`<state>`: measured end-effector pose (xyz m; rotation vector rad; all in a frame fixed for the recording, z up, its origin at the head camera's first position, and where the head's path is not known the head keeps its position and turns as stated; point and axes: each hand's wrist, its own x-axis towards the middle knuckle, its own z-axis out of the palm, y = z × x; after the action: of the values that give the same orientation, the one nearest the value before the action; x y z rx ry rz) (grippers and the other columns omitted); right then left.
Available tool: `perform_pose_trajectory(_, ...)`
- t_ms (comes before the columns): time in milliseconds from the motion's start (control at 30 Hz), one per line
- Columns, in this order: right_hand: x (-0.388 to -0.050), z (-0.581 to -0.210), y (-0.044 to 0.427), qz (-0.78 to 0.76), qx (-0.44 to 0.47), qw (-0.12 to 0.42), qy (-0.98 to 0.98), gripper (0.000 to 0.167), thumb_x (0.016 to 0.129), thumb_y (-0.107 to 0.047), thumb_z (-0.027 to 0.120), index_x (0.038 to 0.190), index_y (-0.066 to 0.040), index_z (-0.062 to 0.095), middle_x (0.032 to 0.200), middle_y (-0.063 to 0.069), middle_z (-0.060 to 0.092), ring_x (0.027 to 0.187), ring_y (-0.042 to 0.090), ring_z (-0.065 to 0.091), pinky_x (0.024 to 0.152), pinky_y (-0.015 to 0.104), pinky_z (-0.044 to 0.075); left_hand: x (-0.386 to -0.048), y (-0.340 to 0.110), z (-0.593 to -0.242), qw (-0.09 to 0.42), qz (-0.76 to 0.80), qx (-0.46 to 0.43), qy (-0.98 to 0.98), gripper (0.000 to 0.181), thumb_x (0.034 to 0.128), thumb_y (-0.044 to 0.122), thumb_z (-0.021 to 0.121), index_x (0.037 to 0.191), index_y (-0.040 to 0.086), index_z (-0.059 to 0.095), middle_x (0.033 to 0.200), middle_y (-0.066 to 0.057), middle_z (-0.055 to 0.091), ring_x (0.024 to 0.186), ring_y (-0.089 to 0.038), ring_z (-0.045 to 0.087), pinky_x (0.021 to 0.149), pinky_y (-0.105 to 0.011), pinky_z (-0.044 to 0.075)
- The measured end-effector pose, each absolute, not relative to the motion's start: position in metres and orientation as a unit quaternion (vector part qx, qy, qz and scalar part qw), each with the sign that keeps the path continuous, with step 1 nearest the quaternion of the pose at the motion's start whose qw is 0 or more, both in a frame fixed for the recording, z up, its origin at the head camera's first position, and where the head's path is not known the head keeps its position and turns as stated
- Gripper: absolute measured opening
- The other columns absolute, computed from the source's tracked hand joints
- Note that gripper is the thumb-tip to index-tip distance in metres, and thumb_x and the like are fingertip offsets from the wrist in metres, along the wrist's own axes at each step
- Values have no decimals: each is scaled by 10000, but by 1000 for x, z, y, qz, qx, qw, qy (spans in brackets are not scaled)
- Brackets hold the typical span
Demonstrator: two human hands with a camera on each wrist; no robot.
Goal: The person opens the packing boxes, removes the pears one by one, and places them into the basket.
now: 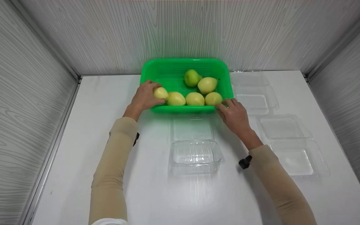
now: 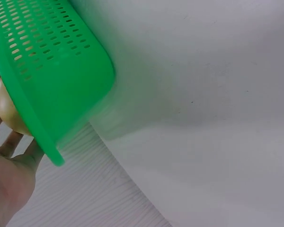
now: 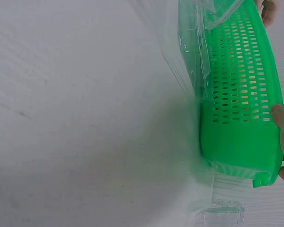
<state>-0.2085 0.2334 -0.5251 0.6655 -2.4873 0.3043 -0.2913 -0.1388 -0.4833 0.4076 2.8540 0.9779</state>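
Observation:
A green plastic basket [image 1: 186, 109] stands at the back of the white table with several yellow-green pears in it. At its left end my left hand [image 1: 144, 96] holds a pear [image 1: 161, 94] between thumb and fingers, just inside the front rim. The left wrist view shows this pear [image 2: 9, 111] partly behind the rim, with the left hand [image 2: 12, 182] around it. My right hand [image 1: 234, 115] grips the front rim near the right corner, beside a pear [image 1: 213, 98]. In the right wrist view the right hand's thumb [image 3: 278, 115] lies on the rim's outer side.
A clear plastic clamshell box [image 1: 195, 156] lies with its lid spread out in front of the basket. More clear boxes lie on the right, one beside the basket [image 1: 253, 101] and one nearer [image 1: 295, 161]. Grey wood-grain panels [image 1: 180, 34] enclose the table at back and sides.

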Motion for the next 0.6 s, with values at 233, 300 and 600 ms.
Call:
perform_pose_trajectory(233,-208,-525,233,116,251,280,-919,107,988,-196,745,1082,-143,749,1008,126,672,932,348,642,722,468,587,-296,-136,-490,60,296,129,944,639,871,333,797,1416,48,623,1423,-208,530,1288,-394,532,1076,-545,536)
perform_pose_trajectory(300,-208,-525,233,117,251,281,-919,106,986,-199,748,1078,-145,749,1008,127,673,933,349,642,721,469,585,-297,-134,-490,66,293,128,945,642,880,327,795,1427,44,614,1442,-215,520,1305,-401,527,1089,-547,530)
perform_pose_trajectory(600,-208,-526,233,106,254,289,-917,119,981,-217,753,1069,-140,732,1015,128,673,926,340,636,712,450,580,-303,-129,-492,86,275,125,949,652,917,290,791,1468,15,578,1494,-250,496,1342,-424,526,1127,-547,519)
